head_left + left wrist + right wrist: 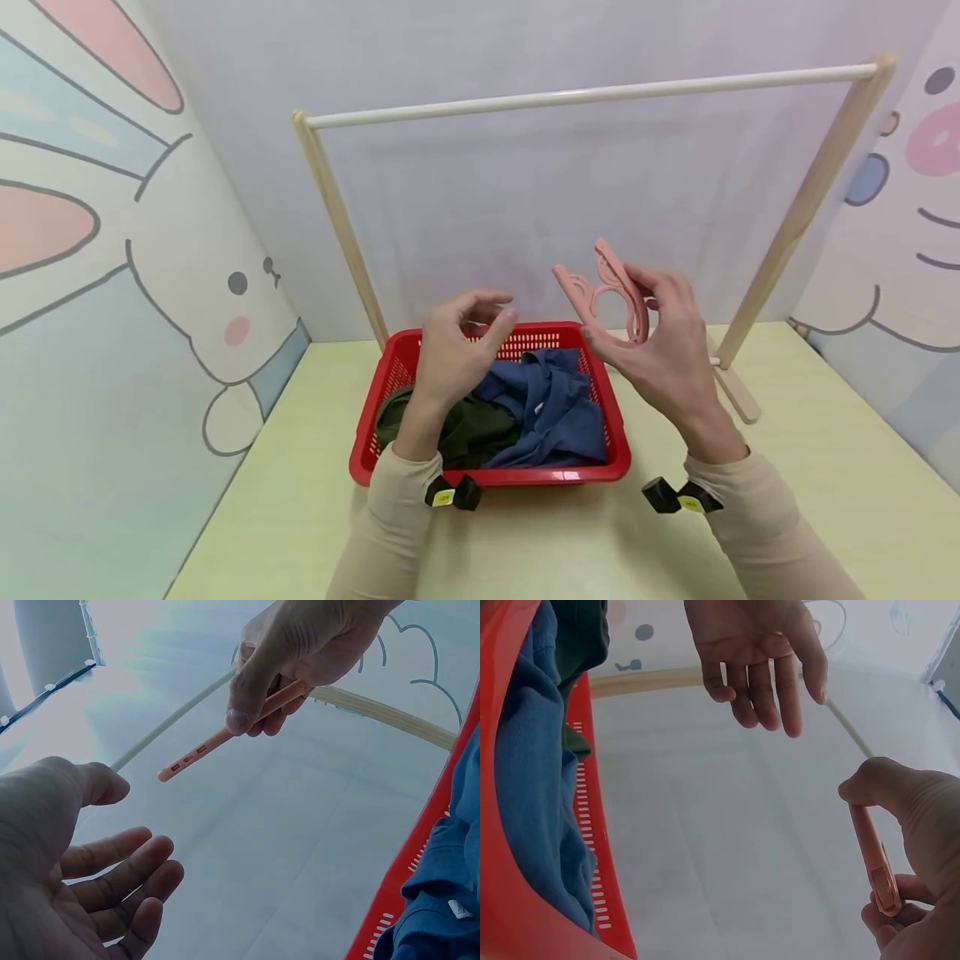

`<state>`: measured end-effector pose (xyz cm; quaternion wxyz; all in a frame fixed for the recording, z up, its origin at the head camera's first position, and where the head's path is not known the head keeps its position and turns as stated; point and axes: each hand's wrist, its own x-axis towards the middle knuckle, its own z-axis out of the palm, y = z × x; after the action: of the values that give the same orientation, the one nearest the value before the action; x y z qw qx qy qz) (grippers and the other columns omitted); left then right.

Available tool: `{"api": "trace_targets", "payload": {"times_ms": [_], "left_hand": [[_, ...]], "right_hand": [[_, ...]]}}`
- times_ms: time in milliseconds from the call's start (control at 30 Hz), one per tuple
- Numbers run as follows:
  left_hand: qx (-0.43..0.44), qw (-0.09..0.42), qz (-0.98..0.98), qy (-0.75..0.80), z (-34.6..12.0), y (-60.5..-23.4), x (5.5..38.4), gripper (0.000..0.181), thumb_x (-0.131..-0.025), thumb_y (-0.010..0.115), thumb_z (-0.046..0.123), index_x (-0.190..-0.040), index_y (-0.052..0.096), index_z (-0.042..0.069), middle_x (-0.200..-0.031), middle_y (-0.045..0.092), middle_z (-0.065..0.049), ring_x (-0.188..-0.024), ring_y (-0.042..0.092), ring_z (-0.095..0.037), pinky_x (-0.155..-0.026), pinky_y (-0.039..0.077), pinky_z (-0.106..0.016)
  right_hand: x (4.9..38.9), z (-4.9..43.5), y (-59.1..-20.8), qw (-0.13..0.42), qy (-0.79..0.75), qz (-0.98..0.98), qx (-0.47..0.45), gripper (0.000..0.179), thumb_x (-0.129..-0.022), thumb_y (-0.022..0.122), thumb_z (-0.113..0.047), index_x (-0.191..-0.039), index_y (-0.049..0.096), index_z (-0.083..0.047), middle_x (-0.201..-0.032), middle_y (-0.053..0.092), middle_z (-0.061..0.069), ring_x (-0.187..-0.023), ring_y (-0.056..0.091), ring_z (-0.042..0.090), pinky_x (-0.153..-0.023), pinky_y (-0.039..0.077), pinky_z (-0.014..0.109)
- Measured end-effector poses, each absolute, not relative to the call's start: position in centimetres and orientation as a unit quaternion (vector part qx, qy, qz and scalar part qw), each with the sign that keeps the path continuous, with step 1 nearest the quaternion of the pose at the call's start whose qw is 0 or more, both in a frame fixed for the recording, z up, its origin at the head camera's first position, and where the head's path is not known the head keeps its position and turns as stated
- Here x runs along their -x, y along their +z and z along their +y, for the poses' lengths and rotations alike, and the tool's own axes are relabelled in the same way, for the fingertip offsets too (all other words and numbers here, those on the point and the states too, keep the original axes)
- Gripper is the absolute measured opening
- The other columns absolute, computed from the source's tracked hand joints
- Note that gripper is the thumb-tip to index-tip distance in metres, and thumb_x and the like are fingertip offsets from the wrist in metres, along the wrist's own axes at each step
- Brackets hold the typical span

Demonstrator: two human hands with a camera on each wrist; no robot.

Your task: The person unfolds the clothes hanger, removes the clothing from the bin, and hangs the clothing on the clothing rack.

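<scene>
A pink folding clothes hanger [575,297], its arms folded up, is held above the right rear of the red basket. My right hand [671,350] grips it between thumb and fingers, with both arm ends sticking up to the left. In the right wrist view, the hanger [866,836] runs between the thumb and the curled fingers. My left hand [453,346] hovers over the basket's left half with nothing in it, fingers loosely bent and thumb apart. In the left wrist view its palm faces the hanger [195,755], with a gap between them.
The red plastic basket [491,477] stands on the pale table [270,500], holding a dark green garment [480,433] and a blue garment [558,408]. Behind it rises a drying rack with a white rod [570,97] and wooden posts [806,200]. Cartoon-printed walls enclose the sides.
</scene>
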<state>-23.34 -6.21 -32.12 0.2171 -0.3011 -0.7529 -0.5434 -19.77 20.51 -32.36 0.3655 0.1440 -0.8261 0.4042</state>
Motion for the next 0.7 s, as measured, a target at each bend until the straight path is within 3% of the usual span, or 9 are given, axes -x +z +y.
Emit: {"api": "trace_targets", "payload": {"times_ms": [200, 700], "left_hand": [[0.301, 0.195, -0.759, -0.543, -4.9, -32.4, 23.0, 0.03, -0.105, 0.075, 0.026, -0.126, 0.082, 0.005, -0.111, 0.083, -0.009, -0.097, 0.075, -0.02, -0.084, 0.062, -0.038], [0.278, 0.195, -0.758, -0.557, -3.3, -33.0, 22.7, 0.025, -0.107, 0.075, 0.027, -0.114, 0.086, 0.006, -0.095, 0.081, -0.006, -0.075, 0.064, -0.015, -0.066, 0.053, -0.03]], "right_hand": [[20.0, 20.0, -32.9, 0.368, 0.402, -0.822, -0.167, 0.082, -0.081, 0.098, -0.016, -0.153, 0.061, -0.001, -0.139, 0.061, 0.018, -0.122, 0.056, 0.029, -0.097, 0.044, 0.035], [19.9, 18.3, -33.7, 0.349, 0.383, -0.828, -0.212, 0.087, -0.078, 0.102, -0.015, -0.152, 0.06, 0.001, -0.142, 0.06, 0.018, -0.127, 0.059, 0.029, -0.096, 0.048, 0.015]]}}
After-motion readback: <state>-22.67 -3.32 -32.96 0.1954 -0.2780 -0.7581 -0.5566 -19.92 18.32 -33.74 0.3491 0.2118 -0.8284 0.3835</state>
